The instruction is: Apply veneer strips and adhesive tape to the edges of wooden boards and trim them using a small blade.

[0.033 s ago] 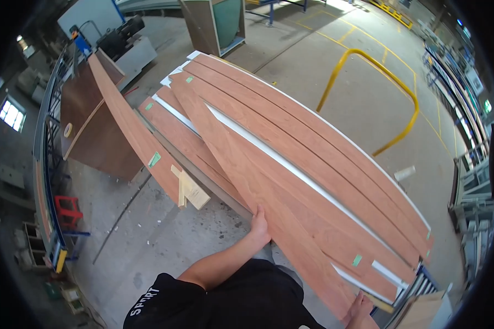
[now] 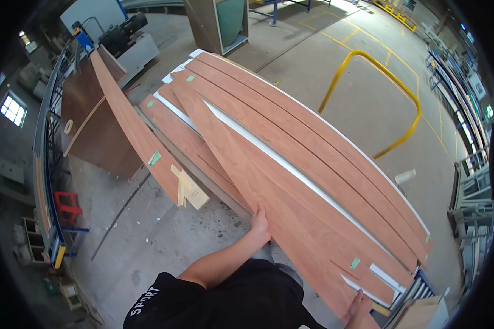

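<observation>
A long reddish-brown wood plank point(image 2: 230, 153) lies slantwise over several similar boards point(image 2: 280, 126). My left hand point(image 2: 260, 226) is closed on its near edge, about midway along, with the thumb on top. At the lower right, my right hand point(image 2: 359, 310) grips the plank close to its near end, thumb uppermost; its other fingers are hidden. White strips point(image 2: 307, 181) show between the boards beneath. Pieces of green tape point(image 2: 355, 264) are stuck on several boards.
Another long plank point(image 2: 123, 118) extends at the left, with pale wood scraps point(image 2: 193, 189) at its near end. Beyond the boards stands a yellow tubular rail point(image 2: 417, 109). A red stool point(image 2: 67, 206) is at far left; a thin dark rod point(image 2: 121, 216) lies on the floor.
The near end of the held plank has shifted slightly right, covering more of the white strip beside my right hand. Both hands keep their grip, and the view has moved a little.
</observation>
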`<state>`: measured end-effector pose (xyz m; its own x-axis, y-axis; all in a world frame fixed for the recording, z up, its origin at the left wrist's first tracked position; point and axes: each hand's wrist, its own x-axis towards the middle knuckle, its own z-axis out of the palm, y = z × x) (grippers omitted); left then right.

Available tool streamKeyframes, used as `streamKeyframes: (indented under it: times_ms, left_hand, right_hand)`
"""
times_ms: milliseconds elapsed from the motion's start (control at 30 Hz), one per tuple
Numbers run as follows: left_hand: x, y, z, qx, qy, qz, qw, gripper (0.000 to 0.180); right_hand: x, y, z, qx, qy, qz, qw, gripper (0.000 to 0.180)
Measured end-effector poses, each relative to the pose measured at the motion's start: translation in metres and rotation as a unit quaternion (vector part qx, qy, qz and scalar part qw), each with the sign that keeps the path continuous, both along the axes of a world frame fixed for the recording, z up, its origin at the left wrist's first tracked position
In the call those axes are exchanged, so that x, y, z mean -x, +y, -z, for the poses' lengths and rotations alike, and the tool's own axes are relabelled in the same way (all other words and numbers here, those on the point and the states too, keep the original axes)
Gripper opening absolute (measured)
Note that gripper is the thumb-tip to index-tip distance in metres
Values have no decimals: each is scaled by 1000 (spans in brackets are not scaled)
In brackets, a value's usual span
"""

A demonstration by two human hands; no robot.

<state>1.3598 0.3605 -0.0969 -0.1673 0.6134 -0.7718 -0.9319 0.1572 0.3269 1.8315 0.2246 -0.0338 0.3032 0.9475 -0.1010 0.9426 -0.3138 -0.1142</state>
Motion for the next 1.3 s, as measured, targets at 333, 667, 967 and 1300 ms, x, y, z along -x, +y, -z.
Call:
streamKeyframes:
  times_ms: [333, 667, 967, 1300]
  left_hand:
    - [23, 69, 70, 5, 48, -34, 998, 55]
    - [-1, -113, 104, 46, 540, 471, 696, 48]
    - [4, -328, 119, 278, 460, 384, 750, 47]
    - [86, -470, 126, 357, 238, 91, 899, 40]
  right_hand:
    - [17, 186, 10, 98, 64, -72, 991, 45]
    - [15, 245, 92, 162, 171, -257, 937, 35]
    - [57, 193, 159, -25, 108, -420, 901, 40]
    - [182, 198, 163, 53, 151, -245, 956, 48]
